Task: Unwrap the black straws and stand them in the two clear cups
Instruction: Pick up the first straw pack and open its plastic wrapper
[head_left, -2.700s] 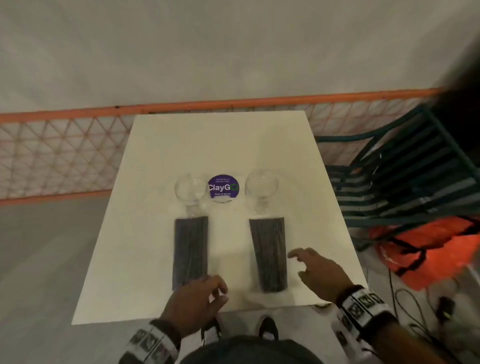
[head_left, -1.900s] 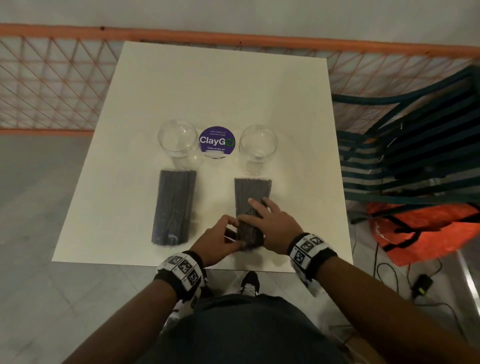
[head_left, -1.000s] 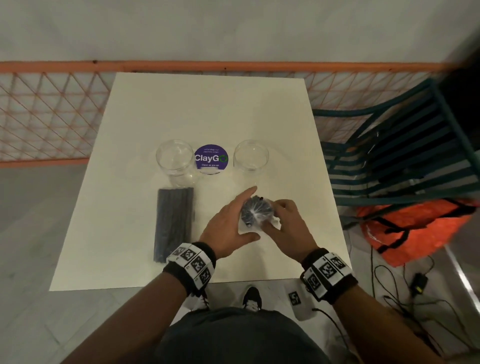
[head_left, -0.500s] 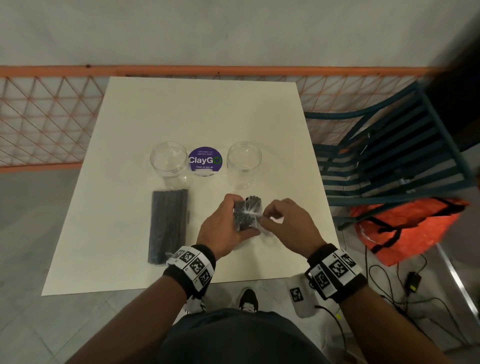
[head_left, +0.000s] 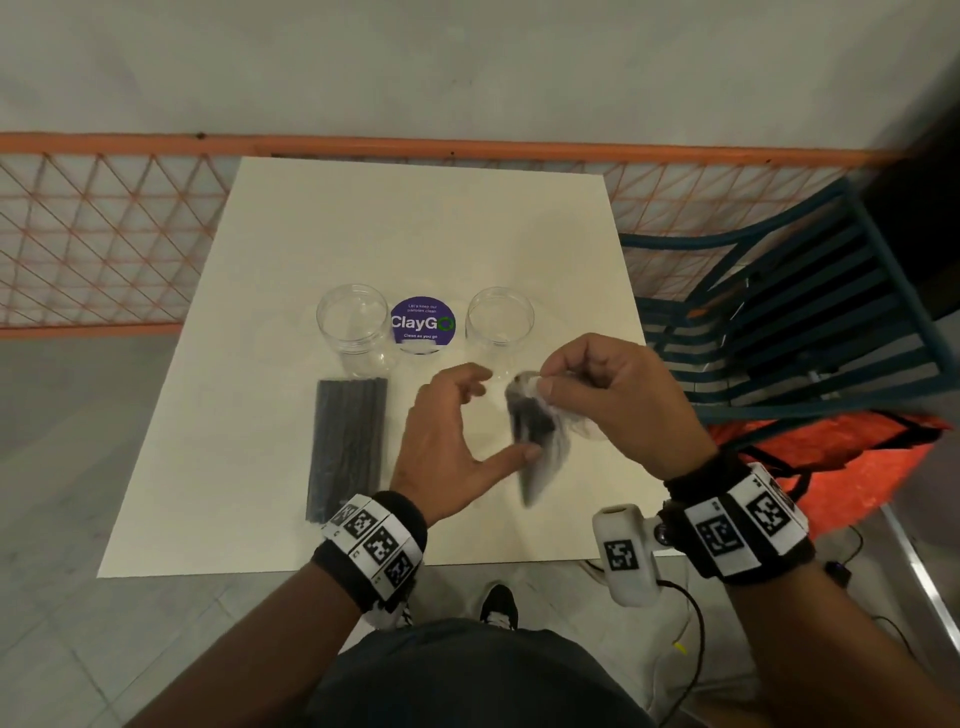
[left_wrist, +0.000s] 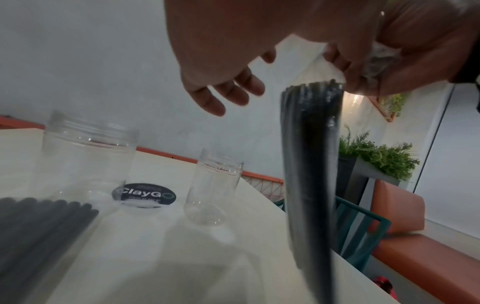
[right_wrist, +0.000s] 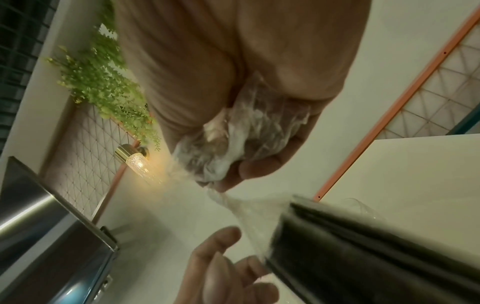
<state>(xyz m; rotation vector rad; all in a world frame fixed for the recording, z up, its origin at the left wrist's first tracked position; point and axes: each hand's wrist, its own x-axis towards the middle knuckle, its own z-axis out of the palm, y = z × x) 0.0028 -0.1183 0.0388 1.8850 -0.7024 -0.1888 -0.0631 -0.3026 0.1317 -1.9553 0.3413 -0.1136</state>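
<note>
My right hand (head_left: 550, 379) pinches the bunched clear wrap (right_wrist: 244, 144) at the top of one bundle of black straws (head_left: 535, 431). The bundle hangs blurred and slanted above the table's near right part. To its left, my left hand (head_left: 467, 421) is open with fingers spread, and its thumb tip is at the bundle's side. A second wrapped bundle (head_left: 345, 447) lies flat on the table at the left. Two clear cups (head_left: 353, 327) (head_left: 500, 322) stand upright and hold nothing, just beyond the bundles. In the left wrist view the held bundle (left_wrist: 309, 174) hangs right of both cups.
A round purple ClayGo sticker (head_left: 422, 323) sits between the cups on the white table (head_left: 415, 228). An orange mesh railing (head_left: 104, 234) runs behind the table. A teal slatted chair (head_left: 779, 322) stands right of it, with an orange bag (head_left: 857, 467) below.
My left hand has let go of the bundle and spread open. My right hand has risen and moved right, drawing the wrap up, so the bundle now dangles from it.
</note>
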